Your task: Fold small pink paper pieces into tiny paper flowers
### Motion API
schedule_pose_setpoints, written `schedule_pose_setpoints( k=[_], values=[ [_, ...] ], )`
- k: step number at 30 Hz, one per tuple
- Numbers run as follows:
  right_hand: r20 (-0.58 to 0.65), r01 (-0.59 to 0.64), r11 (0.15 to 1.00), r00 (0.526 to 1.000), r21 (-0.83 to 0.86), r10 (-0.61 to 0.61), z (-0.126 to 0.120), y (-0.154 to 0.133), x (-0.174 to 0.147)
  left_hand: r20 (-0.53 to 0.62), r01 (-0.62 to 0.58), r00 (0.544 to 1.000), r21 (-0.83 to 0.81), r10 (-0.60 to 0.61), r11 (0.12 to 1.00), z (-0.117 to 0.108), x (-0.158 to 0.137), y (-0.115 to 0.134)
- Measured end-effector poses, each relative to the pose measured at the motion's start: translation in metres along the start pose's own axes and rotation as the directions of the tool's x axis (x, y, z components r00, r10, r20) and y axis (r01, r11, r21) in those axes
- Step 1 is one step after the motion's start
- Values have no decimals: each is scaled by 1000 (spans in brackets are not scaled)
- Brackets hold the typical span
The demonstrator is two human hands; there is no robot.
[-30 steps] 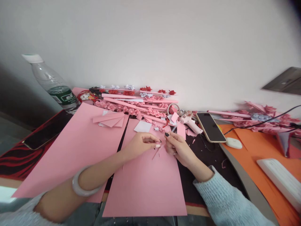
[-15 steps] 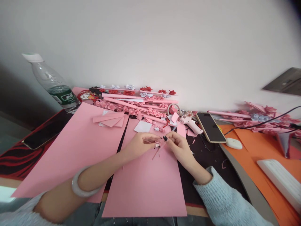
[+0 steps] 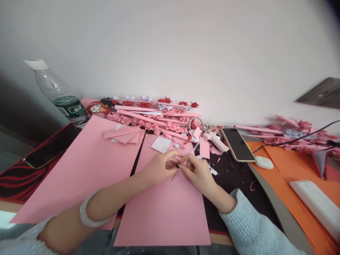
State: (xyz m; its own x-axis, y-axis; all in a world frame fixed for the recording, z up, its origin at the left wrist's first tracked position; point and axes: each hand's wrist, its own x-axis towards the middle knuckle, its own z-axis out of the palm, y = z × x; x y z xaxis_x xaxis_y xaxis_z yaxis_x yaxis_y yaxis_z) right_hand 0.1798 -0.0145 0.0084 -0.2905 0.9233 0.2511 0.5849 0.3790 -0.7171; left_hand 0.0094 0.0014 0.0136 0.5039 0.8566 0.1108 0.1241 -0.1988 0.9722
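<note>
Over the pink paper sheet, my left hand and my right hand meet at the fingertips. Both are closed in a pinch around a small pink paper piece. Thin strips of it stick out below the fingers; the rest is hidden, so its exact shape cannot be made out. Just beyond my hands lie a white paper square and a few tiny pink paper flowers. A pink-and-white glue gun rests to the right of them.
Paper flower stems are heaped along the wall, with a tape roll beside them. Folded pink papers lie on another pink sheet. A water bottle stands left; a phone, earbud case and keyboard lie right.
My right hand has shifted slightly left and down, and its fingertips now press against those of my left hand. The small paper piece is more covered by the fingers.
</note>
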Motion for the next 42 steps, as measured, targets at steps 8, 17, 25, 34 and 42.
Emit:
schedule_pose_setpoints(
  k=[8,17,25,34,42],
  values=[
    [-23,-66,997,998,31,67,0,1,1,-39,-40,998,110,44,993,1,-1,-3],
    [70,-235,952,972,199,225,2,5,7,-44,-18,999,117,23,993,3,-1,-2],
    [136,-307,894,951,326,277,1,9,10,-77,102,992,-3,-102,995,2,1,0],
    [219,-414,814,910,408,353,-2,3,12,-50,164,984,-111,-171,980,3,1,0],
    [237,-437,760,899,481,368,-3,2,11,-65,113,991,-66,-117,991,3,1,-2]
  ],
)
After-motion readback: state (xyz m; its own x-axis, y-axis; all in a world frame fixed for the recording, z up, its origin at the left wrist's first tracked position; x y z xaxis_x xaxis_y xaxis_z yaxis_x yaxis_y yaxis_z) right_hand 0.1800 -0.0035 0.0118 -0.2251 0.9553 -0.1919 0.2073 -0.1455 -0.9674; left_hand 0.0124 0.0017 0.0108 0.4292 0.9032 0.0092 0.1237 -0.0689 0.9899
